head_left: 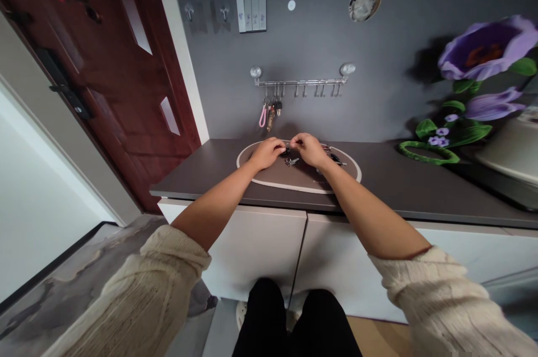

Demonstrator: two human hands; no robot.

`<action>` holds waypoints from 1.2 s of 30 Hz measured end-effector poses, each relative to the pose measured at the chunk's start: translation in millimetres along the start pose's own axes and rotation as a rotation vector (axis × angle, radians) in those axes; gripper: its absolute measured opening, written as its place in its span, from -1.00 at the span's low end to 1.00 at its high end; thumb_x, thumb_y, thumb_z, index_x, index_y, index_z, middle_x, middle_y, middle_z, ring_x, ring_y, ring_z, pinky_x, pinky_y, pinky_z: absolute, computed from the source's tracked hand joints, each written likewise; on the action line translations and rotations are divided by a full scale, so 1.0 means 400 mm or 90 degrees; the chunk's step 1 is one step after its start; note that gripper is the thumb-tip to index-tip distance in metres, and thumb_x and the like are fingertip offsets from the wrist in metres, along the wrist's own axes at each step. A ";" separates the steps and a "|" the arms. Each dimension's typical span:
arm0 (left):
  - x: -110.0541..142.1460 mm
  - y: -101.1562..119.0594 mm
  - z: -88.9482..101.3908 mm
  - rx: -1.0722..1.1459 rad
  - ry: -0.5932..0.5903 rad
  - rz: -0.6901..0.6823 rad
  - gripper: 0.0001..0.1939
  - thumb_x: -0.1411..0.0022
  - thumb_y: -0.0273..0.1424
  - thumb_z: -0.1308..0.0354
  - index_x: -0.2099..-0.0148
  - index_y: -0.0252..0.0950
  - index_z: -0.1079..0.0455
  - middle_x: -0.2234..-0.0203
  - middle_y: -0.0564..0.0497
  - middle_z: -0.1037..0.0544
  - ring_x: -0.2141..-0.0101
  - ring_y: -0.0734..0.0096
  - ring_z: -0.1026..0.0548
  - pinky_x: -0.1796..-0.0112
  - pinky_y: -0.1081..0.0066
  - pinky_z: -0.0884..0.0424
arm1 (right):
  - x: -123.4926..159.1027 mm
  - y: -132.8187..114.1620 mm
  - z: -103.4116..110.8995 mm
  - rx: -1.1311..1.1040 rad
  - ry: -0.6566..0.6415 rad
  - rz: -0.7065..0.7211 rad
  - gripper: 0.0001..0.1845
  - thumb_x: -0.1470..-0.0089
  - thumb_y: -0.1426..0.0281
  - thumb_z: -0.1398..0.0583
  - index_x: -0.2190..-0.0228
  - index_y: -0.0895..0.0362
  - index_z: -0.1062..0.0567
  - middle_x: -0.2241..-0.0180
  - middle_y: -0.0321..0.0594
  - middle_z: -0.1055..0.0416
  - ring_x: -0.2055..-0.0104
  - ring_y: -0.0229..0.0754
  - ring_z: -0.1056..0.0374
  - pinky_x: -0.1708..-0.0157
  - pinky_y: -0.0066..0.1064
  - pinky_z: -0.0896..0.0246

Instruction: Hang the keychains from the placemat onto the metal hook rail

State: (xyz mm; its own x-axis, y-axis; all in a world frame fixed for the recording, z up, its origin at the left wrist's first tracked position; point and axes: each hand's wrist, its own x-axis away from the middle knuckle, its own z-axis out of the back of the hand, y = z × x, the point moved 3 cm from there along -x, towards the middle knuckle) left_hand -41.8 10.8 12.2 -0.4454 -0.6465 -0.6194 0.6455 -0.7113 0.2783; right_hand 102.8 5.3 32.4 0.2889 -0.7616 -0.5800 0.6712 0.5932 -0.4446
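Observation:
My left hand (267, 153) and my right hand (305, 149) meet above an oval brown mat (294, 180) with a pale rim. Their fingers pinch a small bunch of metal keys (291, 161) from both sides, and part of it is hidden by my fingers. To the right of my right hand, a second dark key or fob (336, 160) lies on the mat. The mat rests on a dark grey countertop (399, 183).
A metal hook rail (300, 82) on the grey wall holds keys with a pink strap. A dark red door (117, 88) stands at the left. A pale bulky object (510, 152) sits at the far right of the counter, above white cabinet doors (252, 250).

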 end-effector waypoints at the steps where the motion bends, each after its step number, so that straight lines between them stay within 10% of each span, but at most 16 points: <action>1: 0.000 0.000 0.000 0.002 0.007 -0.001 -0.84 -0.14 -0.41 0.05 0.32 -0.31 -0.35 0.39 0.02 -0.40 0.32 0.46 -0.33 0.23 0.45 -0.23 | 0.001 -0.001 0.000 -0.003 0.003 0.001 -0.88 0.09 0.49 -0.07 0.50 0.19 -0.41 0.42 -0.19 -0.37 0.35 -0.26 -0.22 0.28 -0.46 -0.07; 24: -0.002 0.012 0.009 -0.039 0.086 0.001 -0.80 -0.20 -0.47 0.18 0.29 -0.29 -0.28 0.34 -0.01 -0.37 0.26 0.43 -0.30 0.20 0.43 -0.22 | 0.004 -0.002 -0.011 -0.026 0.001 0.055 -0.87 0.03 0.39 -0.07 0.50 0.18 -0.37 0.47 -0.24 -0.35 0.42 -0.30 -0.21 0.35 -0.46 -0.06; 36: -0.001 0.008 0.015 -0.055 0.136 0.054 -0.81 -0.21 -0.42 0.16 0.29 -0.29 -0.28 0.34 0.00 -0.39 0.27 0.44 -0.32 0.21 0.43 -0.22 | -0.015 0.018 -0.009 -0.169 0.077 -0.061 -0.83 0.13 0.32 -0.08 0.54 0.18 -0.37 0.54 -0.29 -0.34 0.48 -0.30 -0.21 0.39 -0.45 -0.09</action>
State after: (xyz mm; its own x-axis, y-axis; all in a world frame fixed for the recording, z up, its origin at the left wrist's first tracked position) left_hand -43.3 7.2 17.9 -0.2514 -0.6232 -0.7405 0.7293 -0.6250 0.2784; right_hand 103.5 14.9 30.3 0.1394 -0.7900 -0.5971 0.4848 0.5802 -0.6545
